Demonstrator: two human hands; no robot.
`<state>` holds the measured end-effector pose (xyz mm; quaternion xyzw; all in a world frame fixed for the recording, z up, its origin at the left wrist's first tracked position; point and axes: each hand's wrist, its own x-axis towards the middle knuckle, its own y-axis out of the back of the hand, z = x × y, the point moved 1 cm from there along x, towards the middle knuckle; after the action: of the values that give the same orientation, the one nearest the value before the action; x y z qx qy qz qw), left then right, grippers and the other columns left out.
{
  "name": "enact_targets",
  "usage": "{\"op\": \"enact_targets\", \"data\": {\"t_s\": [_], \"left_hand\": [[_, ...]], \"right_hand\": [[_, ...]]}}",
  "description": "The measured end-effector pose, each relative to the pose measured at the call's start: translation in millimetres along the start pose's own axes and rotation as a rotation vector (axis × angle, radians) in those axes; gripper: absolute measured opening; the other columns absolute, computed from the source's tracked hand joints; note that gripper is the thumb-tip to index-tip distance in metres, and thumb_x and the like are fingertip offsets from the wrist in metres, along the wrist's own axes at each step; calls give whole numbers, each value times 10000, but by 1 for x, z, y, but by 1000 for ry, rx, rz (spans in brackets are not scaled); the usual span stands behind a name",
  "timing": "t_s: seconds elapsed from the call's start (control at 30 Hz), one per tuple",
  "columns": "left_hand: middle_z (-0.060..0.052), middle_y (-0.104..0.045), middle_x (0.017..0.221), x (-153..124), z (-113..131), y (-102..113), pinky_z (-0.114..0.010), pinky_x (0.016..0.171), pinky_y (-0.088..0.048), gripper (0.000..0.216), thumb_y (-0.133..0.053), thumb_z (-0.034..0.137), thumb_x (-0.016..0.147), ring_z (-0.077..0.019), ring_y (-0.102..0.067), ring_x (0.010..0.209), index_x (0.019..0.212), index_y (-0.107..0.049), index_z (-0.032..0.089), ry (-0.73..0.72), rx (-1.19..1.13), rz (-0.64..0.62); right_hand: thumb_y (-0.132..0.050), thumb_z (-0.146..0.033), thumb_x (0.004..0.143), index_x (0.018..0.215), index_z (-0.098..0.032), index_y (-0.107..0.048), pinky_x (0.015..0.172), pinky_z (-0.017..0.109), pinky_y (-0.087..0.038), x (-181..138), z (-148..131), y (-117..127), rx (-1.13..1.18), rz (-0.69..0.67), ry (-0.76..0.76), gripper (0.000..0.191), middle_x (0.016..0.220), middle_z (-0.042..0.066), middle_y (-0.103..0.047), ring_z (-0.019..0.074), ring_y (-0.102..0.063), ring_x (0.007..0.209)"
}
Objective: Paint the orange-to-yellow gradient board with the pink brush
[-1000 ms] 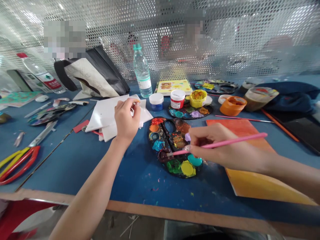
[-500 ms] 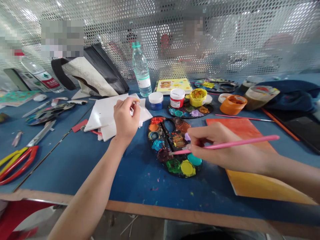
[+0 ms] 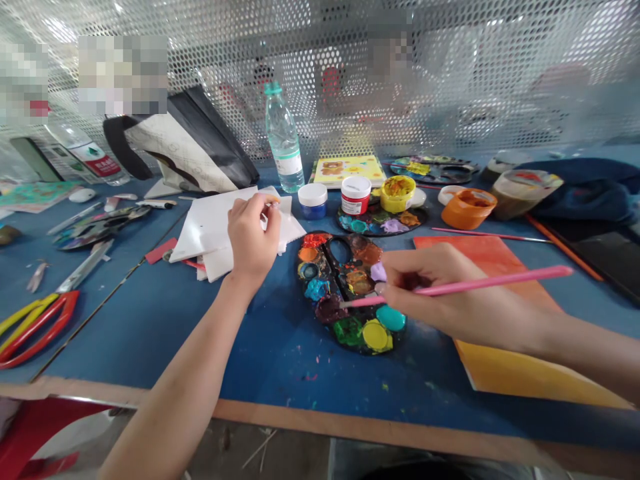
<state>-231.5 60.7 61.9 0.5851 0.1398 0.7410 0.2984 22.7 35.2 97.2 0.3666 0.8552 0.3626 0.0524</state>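
My right hand grips a pink paintbrush whose bristles touch the dark purple well of a black paint palette. The palette carries wells of red, orange, blue, green, yellow, teal, brown and lilac paint. Under my right forearm lies a sheet painted orange to yellow. My left hand is closed, resting over a stack of white sheets; one fingertip shows an orange smear. Whatever it may hold is hidden by its curled fingers.
Behind the palette stand a blue paint jar, a red one, a yellow one and an orange one. A water bottle stands near the perforated metal screen. Scissors lie left.
My right hand and the pink brush have shifted very slightly right, with the bristles still at the dark purple well. My left hand has stayed in place.
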Motion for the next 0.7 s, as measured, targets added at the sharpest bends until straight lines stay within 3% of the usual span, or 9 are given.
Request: {"op": "enact_targets", "data": {"t_s": [0.07,0.17,0.7], "left_hand": [[-19,-614,703,0,0,0,-341,798,-449,148,-491,163,852,-203,-569,787,857,-628,218,-5,-2,6],[-23,-620,711,0,-1,-1,-340,787,-447,150,-489,166,856,-203,-571,783,860,-631,215,-13,-6,16],[-19,-630,734,0,-1,0,-340,805,-446,137,-493,163,858,-199,-572,794,863,-613,229,3,-8,0]], "right_hand": [[-472,-80,740,556,-206,-303,442,229,-227,1,1,-1,23,-17,7,280,522,-64,-321,76,-285,498],[-463,-96,760,557,-208,-282,441,230,-225,1,1,0,22,58,5,293,528,-60,-322,76,-284,502],[-483,-79,720,538,-197,-336,421,219,-227,3,-6,3,4,-19,18,262,497,-68,-348,67,-305,483]]}}
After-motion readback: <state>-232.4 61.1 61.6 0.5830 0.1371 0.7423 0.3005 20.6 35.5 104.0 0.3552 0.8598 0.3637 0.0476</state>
